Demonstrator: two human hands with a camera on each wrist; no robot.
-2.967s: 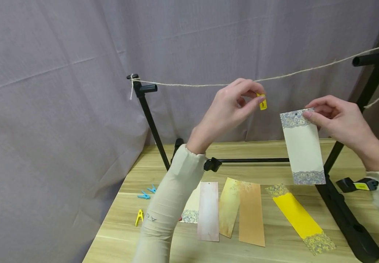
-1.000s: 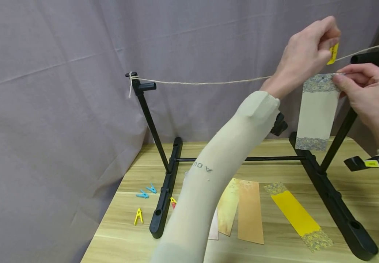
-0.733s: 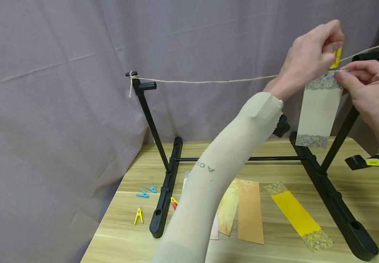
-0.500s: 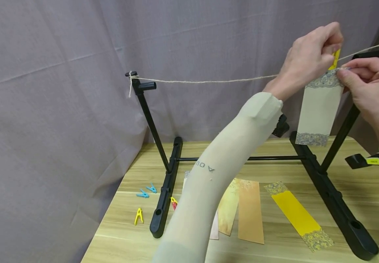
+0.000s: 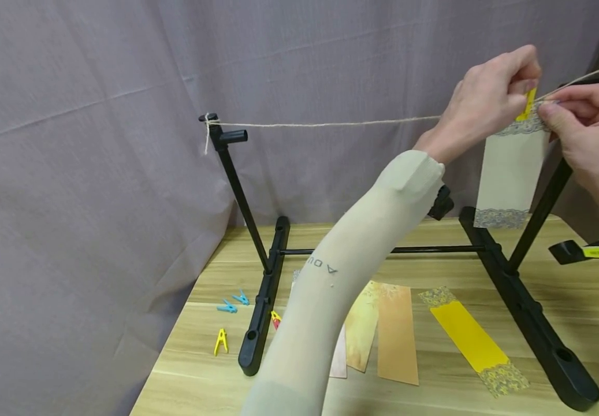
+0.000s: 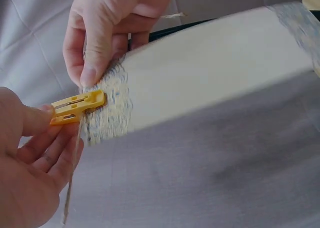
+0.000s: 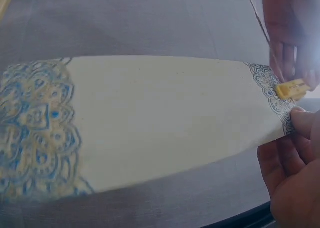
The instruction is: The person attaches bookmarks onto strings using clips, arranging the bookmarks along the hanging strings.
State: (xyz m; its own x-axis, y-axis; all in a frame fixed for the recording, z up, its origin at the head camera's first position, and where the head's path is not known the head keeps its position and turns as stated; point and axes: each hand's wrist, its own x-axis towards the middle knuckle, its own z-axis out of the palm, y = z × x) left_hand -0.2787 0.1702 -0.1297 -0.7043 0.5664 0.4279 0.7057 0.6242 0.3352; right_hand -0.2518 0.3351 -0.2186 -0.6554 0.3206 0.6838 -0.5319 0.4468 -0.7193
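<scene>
My left hand (image 5: 491, 101) pinches the tail of a yellow clothespin (image 6: 80, 103) at the right part of the twine (image 5: 330, 124). The clothespin's nose lies over the top edge of a cream paper bookmark (image 5: 509, 170) with blue lace-pattern bands at both ends. Just right of the clothespin, my right hand (image 5: 592, 144) pinches the bookmark's top corner between thumb and fingers. In the left wrist view the twine runs along that top edge and passes by the clothespin. The bookmark hangs down below the twine; its top left corner is partly behind my left hand in the head view.
A black stand (image 5: 237, 190) holds the twine between two posts. On the wooden table (image 5: 185, 370) lie an orange bookmark (image 5: 398, 335), a yellow bookmark (image 5: 471, 341), others partly under my left sleeve, two blue clothespins (image 5: 227, 307), a yellow clothespin (image 5: 221, 342) and a red-yellow one (image 5: 275, 319).
Both hands have moved up and right to the twine, bringing the bookmark and clothespin together. In the last second the clothespin came down over the bookmark's top band.
</scene>
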